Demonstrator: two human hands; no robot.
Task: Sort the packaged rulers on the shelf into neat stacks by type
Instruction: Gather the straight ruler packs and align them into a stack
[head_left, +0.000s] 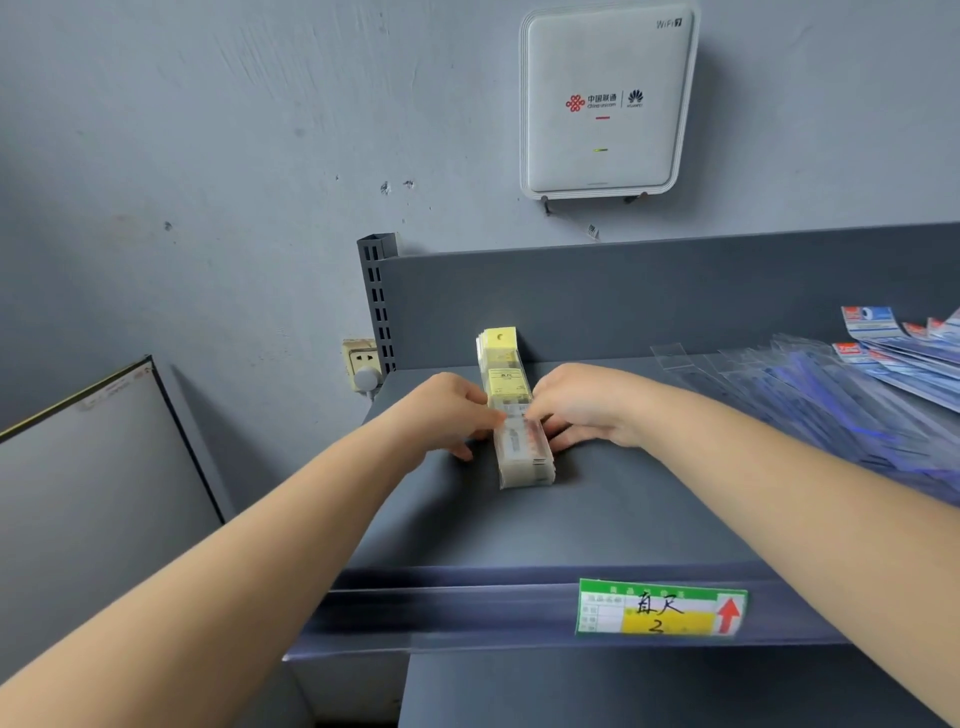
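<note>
left side first: white board leaning by the wall (98, 467), beige wall socket with a plug in it (362, 364), then the grey metal shelf (597, 519) starts.

left hand (447, 410) rests against the left edge of one tidy stack of yellow-labelled rulers in clear sleeves (514, 415). its fingers are loosely curled, tips pressing the side of the stack; it seems to be squaring it, not lifting it. the stack lies lengthwise, far end touching the shelf's back panel, near end pointing at the camera.

right hand (587, 410) mirrors it on the right edge, fingers bent and pinching at the top packet near the stack's middle. the fingertips are motion-blurred, so i cannot tell if one packet is gripped or only nudged.

further right, well apart from the stack: a loose spread of blue-printed rulers in clear sleeves (831, 395), fanned and overlapping, running out of view.

front lip of the shelf carries one green and yellow price tag with a red arrow (660, 608). above, on the wall, one white wifi router box (602, 98).

progress, as judged: one type is stacked and nearly squared; the blue type is untouched and still to gather. roughly half done at best.

counts: stacks finished, one. loose piles, one. packets per pile too many and too overlapped to count. hands, two.
</note>
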